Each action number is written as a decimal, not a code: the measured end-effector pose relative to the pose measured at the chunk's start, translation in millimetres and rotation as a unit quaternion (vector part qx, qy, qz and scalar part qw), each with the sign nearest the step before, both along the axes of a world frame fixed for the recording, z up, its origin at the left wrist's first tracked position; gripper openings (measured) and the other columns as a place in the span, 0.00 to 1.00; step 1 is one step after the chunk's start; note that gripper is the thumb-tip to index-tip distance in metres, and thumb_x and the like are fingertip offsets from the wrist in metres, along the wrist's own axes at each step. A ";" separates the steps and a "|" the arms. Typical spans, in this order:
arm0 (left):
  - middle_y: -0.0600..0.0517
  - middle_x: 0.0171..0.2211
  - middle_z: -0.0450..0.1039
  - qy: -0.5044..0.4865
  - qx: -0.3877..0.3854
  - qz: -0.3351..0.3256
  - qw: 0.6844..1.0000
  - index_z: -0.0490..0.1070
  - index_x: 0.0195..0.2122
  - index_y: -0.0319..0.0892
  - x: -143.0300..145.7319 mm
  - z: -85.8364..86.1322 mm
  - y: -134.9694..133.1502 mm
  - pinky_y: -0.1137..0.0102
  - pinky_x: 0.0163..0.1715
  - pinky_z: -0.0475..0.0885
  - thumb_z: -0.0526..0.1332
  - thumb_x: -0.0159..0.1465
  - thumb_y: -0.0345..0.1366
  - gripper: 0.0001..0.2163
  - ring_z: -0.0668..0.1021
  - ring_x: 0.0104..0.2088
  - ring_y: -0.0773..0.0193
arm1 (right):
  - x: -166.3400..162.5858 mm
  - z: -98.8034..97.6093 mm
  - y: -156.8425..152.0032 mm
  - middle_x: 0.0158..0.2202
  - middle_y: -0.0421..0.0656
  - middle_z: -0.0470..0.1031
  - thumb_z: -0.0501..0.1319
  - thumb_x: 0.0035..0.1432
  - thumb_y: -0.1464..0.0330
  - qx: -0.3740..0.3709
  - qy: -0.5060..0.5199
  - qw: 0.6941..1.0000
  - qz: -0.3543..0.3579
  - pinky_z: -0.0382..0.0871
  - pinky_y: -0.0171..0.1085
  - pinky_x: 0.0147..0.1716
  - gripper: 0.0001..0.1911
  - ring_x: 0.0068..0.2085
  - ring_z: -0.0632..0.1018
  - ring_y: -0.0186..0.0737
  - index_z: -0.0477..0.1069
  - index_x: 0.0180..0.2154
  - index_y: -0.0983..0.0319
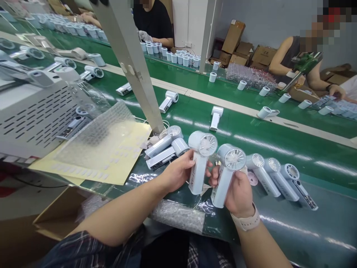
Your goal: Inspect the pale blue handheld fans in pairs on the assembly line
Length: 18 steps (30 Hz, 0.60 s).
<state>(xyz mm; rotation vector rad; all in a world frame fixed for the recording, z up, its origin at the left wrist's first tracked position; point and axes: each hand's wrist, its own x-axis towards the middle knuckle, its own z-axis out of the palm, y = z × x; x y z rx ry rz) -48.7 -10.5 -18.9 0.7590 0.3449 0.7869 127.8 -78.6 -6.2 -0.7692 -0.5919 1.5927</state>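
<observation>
Green worktop [331, 186], pale fan [198, 175] [222, 188] in each hand [180, 169] [242, 193]

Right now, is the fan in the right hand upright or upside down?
Upright, leaning a little: the right hand holds the fan with its round head uppermost and its handle slanting down.

A factory assembly line: green conveyor belt [248, 127], rows of pale cylindrical parts [180, 59], co-workers [153, 22], cardboard boxes [263, 56].
</observation>
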 end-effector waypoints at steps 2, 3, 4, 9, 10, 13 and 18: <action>0.47 0.38 0.81 0.023 0.006 0.000 1.000 0.71 0.46 0.41 -1.4 -1.8 1.3 0.64 0.38 0.77 0.72 0.57 0.42 0.19 0.84 0.35 0.56 | -0.1 -0.4 0.0 0.31 0.45 0.75 0.61 0.58 0.54 0.007 0.006 1.000 -0.015 0.71 0.40 0.25 0.18 0.27 0.73 0.40 0.78 0.33 0.62; 0.47 0.38 0.81 0.033 0.013 0.000 0.999 0.71 0.47 0.41 -1.9 -2.0 2.0 0.64 0.37 0.77 0.73 0.57 0.42 0.21 0.84 0.35 0.55 | 0.0 -0.4 0.1 0.33 0.45 0.76 0.61 0.58 0.54 0.010 0.008 1.000 -0.027 0.70 0.39 0.25 0.17 0.28 0.74 0.41 0.78 0.35 0.61; 0.46 0.38 0.82 0.043 0.022 0.001 0.999 0.71 0.49 0.41 -2.3 -1.6 2.6 0.64 0.37 0.77 0.73 0.56 0.42 0.22 0.84 0.35 0.54 | 0.3 -0.3 0.1 0.34 0.45 0.77 0.62 0.57 0.54 0.014 0.010 0.999 -0.036 0.70 0.39 0.24 0.17 0.29 0.75 0.42 0.77 0.37 0.61; 0.43 0.38 0.82 0.078 0.065 0.005 0.995 0.72 0.53 0.37 -1.1 1.0 5.1 0.65 0.38 0.76 0.74 0.55 0.47 0.29 0.84 0.39 0.52 | 3.4 -0.3 0.1 0.28 0.43 0.77 0.67 0.54 0.55 0.026 0.006 0.998 -0.062 0.73 0.41 0.25 0.15 0.29 0.77 0.45 0.76 0.39 0.58; 0.43 0.39 0.82 0.082 0.068 0.004 0.994 0.72 0.53 0.37 -0.6 0.9 5.5 0.66 0.38 0.76 0.75 0.54 0.49 0.30 0.84 0.39 0.52 | 4.3 -0.7 0.4 0.29 0.43 0.78 0.67 0.55 0.55 0.022 0.000 0.997 -0.074 0.75 0.43 0.26 0.15 0.28 0.78 0.45 0.76 0.40 0.57; 0.42 0.40 0.82 0.104 0.063 0.005 0.993 0.72 0.52 0.38 0.5 -0.2 6.6 0.67 0.36 0.76 0.76 0.50 0.53 0.34 0.84 0.39 0.53 | 7.0 -3.1 2.5 0.35 0.43 0.81 0.66 0.58 0.57 0.004 -0.015 0.992 -0.128 0.79 0.48 0.33 0.14 0.33 0.81 0.47 0.75 0.44 0.56; 0.44 0.40 0.81 0.133 0.054 0.026 0.989 0.72 0.51 0.38 1.4 -2.7 7.6 0.68 0.34 0.76 0.77 0.44 0.57 0.39 0.83 0.36 0.55 | 9.4 -8.9 6.8 0.39 0.45 0.83 0.64 0.62 0.58 -0.013 -0.038 0.990 -0.138 0.80 0.50 0.36 0.16 0.38 0.83 0.50 0.73 0.50 0.55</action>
